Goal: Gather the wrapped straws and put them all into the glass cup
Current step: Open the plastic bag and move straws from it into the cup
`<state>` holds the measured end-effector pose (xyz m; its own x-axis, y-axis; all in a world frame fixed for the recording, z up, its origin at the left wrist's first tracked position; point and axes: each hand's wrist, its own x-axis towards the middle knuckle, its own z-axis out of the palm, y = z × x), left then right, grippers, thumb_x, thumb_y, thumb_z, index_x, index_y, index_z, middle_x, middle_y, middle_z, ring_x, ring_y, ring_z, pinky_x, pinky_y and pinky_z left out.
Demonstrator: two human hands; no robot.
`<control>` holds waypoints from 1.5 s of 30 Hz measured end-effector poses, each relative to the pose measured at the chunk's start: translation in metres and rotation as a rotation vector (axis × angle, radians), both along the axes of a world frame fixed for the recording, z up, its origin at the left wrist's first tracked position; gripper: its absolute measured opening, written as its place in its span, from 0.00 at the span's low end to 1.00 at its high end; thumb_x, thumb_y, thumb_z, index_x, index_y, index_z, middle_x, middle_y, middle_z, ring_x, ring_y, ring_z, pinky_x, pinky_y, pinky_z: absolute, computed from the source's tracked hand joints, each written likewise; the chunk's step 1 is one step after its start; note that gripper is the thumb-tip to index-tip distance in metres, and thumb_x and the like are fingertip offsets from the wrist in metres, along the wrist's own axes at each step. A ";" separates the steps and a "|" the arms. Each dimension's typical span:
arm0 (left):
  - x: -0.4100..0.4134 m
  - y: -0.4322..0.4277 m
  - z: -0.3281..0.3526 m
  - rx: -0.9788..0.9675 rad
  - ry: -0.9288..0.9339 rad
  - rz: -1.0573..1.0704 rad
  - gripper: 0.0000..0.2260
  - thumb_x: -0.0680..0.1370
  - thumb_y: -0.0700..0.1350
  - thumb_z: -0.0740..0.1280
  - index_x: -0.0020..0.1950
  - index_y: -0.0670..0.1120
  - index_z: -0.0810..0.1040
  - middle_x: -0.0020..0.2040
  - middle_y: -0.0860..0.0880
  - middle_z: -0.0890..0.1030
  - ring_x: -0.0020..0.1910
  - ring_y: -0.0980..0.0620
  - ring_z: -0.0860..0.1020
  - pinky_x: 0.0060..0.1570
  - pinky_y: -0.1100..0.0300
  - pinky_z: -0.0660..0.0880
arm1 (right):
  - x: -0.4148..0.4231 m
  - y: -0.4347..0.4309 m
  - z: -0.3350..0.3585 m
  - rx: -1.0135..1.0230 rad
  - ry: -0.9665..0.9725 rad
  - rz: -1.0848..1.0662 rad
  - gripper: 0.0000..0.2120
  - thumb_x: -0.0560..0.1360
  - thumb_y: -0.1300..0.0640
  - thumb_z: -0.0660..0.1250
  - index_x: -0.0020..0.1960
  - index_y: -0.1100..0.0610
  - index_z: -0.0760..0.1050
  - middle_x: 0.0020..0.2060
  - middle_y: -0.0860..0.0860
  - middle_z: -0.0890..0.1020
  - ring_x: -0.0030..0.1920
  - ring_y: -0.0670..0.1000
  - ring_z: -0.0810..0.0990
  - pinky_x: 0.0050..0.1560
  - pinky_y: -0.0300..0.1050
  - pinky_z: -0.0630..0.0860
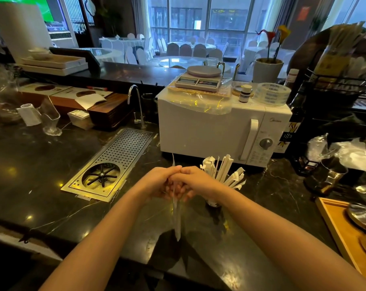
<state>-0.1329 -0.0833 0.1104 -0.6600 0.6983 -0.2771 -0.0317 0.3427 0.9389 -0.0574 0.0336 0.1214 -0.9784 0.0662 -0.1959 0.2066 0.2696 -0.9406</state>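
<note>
My left hand (156, 181) and my right hand (195, 179) are pressed together above the dark counter, both closed around a wrapped straw (176, 217) that stands nearly upright. Its lower end hangs below my fingers and a thin tip pokes out above them. Just right of my right hand, several white wrapped straws (224, 171) fan out of the glass cup (213, 203). My right wrist hides most of the cup; only its base shows.
A white microwave (219, 131) stands right behind the cup, with a scale and tape rolls on top. A perforated metal rinser tray (115, 162) is set in the counter at left. A wooden tray (341, 232) lies at right, with a metal cup (333, 175) behind it.
</note>
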 end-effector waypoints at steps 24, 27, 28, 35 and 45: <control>0.002 0.008 0.002 0.233 -0.129 -0.123 0.14 0.79 0.43 0.54 0.36 0.45 0.72 0.22 0.54 0.71 0.20 0.58 0.69 0.24 0.67 0.71 | 0.003 0.006 -0.001 -0.077 0.082 -0.102 0.14 0.77 0.60 0.56 0.35 0.55 0.73 0.28 0.48 0.76 0.25 0.41 0.74 0.24 0.29 0.68; 0.003 0.010 0.006 0.373 -0.158 -0.095 0.15 0.79 0.41 0.53 0.34 0.44 0.71 0.20 0.53 0.72 0.19 0.59 0.69 0.22 0.68 0.71 | -0.001 0.003 0.000 -0.200 0.152 -0.138 0.14 0.77 0.61 0.56 0.36 0.57 0.73 0.30 0.50 0.79 0.33 0.51 0.75 0.28 0.35 0.68; 0.003 0.010 0.007 0.415 -0.168 -0.094 0.15 0.79 0.41 0.53 0.34 0.44 0.70 0.20 0.53 0.72 0.19 0.59 0.69 0.22 0.68 0.71 | -0.002 0.003 0.000 -0.244 0.166 -0.139 0.14 0.77 0.61 0.55 0.36 0.57 0.73 0.30 0.51 0.80 0.34 0.53 0.76 0.29 0.36 0.68; 0.003 0.012 0.006 0.595 -0.259 -0.025 0.14 0.80 0.41 0.51 0.35 0.42 0.68 0.20 0.53 0.71 0.18 0.59 0.68 0.21 0.68 0.71 | -0.005 0.001 0.001 -0.468 0.215 -0.185 0.14 0.77 0.63 0.54 0.34 0.61 0.71 0.27 0.54 0.79 0.26 0.48 0.77 0.23 0.32 0.69; -0.026 -0.010 0.018 0.189 0.061 -0.048 0.15 0.76 0.37 0.59 0.29 0.45 0.70 0.20 0.52 0.73 0.20 0.58 0.71 0.26 0.65 0.75 | -0.008 0.015 0.004 -0.118 0.156 -0.269 0.17 0.76 0.63 0.56 0.29 0.56 0.68 0.23 0.50 0.69 0.19 0.42 0.67 0.19 0.31 0.62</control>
<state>-0.1593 -0.0935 0.1284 -0.6364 0.7650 -0.0989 0.0393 0.1602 0.9863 -0.0652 0.0482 0.1251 -0.9478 0.3118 -0.0671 0.1067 0.1117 -0.9880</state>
